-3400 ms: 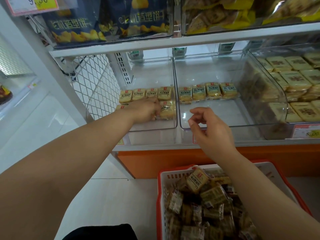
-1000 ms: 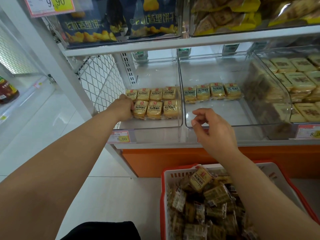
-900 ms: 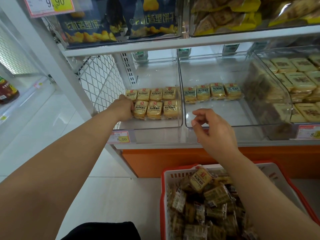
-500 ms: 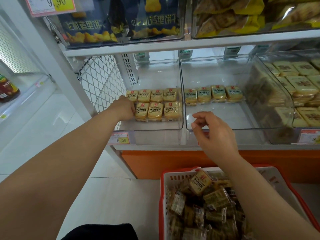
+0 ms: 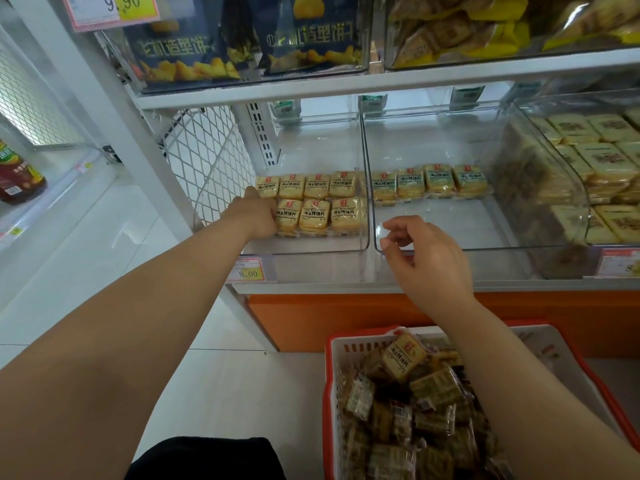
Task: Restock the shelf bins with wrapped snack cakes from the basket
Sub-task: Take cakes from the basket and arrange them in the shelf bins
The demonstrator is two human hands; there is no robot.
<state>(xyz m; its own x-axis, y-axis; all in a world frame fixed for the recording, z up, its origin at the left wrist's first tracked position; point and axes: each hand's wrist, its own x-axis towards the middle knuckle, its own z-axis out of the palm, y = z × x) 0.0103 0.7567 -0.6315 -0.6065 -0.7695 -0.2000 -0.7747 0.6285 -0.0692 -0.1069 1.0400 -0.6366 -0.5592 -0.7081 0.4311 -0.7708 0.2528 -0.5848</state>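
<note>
1. Left hand (image 5: pixel 255 216): reaches into the left clear plastic shelf bin (image 5: pixel 311 249) at its left side, knuckles toward the camera. Fingers are curled against the leftmost pack of the front row of yellow wrapped snack cakes (image 5: pixel 317 199); whether they grip a pack cannot be told, as the fingertips are hidden.
2. Right hand (image 5: pixel 427 259): hovers at the front lip of the middle clear plastic shelf bin (image 5: pixel 485 244). Fingers (image 5: pixel 398 225) are loosely curled and hold nothing.
3. Cakes in the left bin: four in the back row, three visible in the front row, lying flat and touching.
4. Middle bin: one row of four green-labelled wrapped cakes (image 5: pixel 429 180) at the back.
5. Change: 3.4 s ago the left hand lay farther right over the front row, with only one front cake showing; it now sits at the row's left end. The right hand's pose is unchanged.
6. Supply: a white plastic basket with a red rim (image 5: pixel 334 372) stands on the floor below the right forearm, holding a heap of wrapped snack cakes.
7. Surroundings: white metal shelving with an orange base panel (image 5: pixel 346 317), a pink price tag reading 8.00 (image 5: pixel 248 270), a white tiled floor (image 5: pixel 114 237), and a right-hand bin of pale packs (image 5: pixel 606 168).
</note>
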